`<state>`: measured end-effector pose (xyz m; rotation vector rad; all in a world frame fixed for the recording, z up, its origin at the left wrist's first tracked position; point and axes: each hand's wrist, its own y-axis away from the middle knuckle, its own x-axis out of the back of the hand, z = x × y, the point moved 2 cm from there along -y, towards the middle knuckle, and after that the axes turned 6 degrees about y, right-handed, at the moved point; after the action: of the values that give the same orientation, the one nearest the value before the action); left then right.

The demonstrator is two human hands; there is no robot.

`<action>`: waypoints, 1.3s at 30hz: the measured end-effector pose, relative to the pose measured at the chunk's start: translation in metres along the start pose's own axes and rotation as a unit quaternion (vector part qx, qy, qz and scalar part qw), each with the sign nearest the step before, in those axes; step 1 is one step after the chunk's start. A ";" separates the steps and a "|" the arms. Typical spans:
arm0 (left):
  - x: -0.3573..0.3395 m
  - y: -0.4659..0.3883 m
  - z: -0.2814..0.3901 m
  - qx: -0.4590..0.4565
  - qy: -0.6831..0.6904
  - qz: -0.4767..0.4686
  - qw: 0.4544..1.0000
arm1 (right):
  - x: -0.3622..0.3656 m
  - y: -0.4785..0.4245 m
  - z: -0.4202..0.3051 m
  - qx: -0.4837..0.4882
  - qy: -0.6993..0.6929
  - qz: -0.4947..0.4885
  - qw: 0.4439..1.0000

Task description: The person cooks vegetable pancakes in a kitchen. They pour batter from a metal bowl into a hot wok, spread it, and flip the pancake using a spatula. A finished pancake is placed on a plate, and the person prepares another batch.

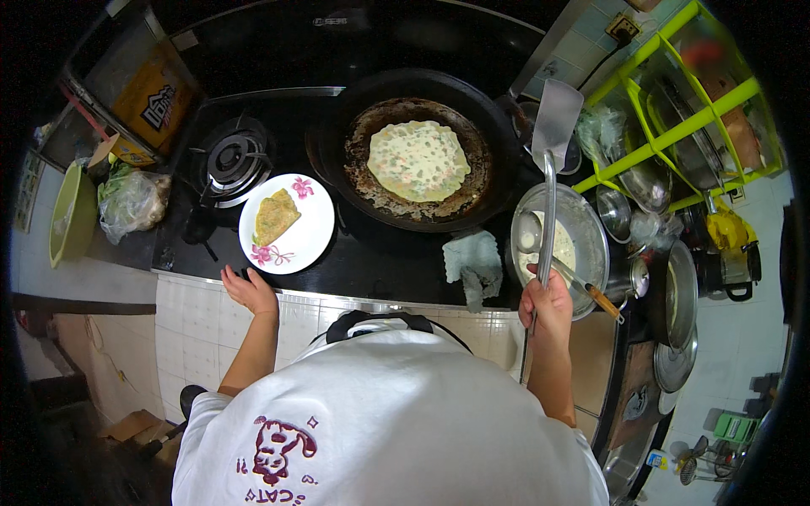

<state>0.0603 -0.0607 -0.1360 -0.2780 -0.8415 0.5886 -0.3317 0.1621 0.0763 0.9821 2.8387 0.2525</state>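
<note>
My right hand (545, 302) grips the handle of a metal spatula (557, 120), its blade raised above the right end of the stove. Beneath it, a metal bowl (598, 253) of pale batter holds a ladle (595, 294) with a wooden grip. A round, pale pancake (417, 161) with green and orange bits lies flat in the large black wok (436, 218). My left hand (252, 291) is empty, fingers apart, by the counter's front edge. Just above it, a white plate (310, 237) with pink flowers bears a folded, browned pancake (276, 218).
A bare gas burner (231, 161) is left of the wok. A grey-green cloth (473, 259) lies before the wok. Bagged vegetables (134, 202) and a green basin (71, 215) stand far left. A green rack (686, 142) with lids and a metal pot (681, 297) are at right.
</note>
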 end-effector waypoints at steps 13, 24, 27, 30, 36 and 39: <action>-0.021 0.004 0.011 0.212 -0.062 0.055 0.974 | 0.052 -0.016 0.002 -0.027 0.051 -0.049 0.997; -0.009 0.005 0.044 0.323 -0.097 0.039 0.941 | 0.078 -0.037 -0.030 0.074 0.209 -0.040 0.974; -0.010 0.005 0.046 0.340 -0.094 0.023 0.935 | 0.090 -0.055 -0.038 0.182 0.319 0.004 0.930; -0.016 0.003 0.028 0.319 -0.095 0.014 0.943 | 0.097 -0.070 -0.062 0.182 0.405 0.036 0.895; -0.011 0.001 0.040 0.334 -0.104 0.003 0.937 | 0.080 -0.089 -0.105 0.281 0.625 0.045 0.727; -0.013 0.000 0.034 0.332 -0.100 0.002 0.938 | 0.066 -0.102 -0.118 0.329 0.699 0.036 0.634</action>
<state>0.0276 -0.0686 -0.1226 0.4044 -0.7880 0.8793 -0.4648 0.1104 0.1669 1.4040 4.5543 -0.1844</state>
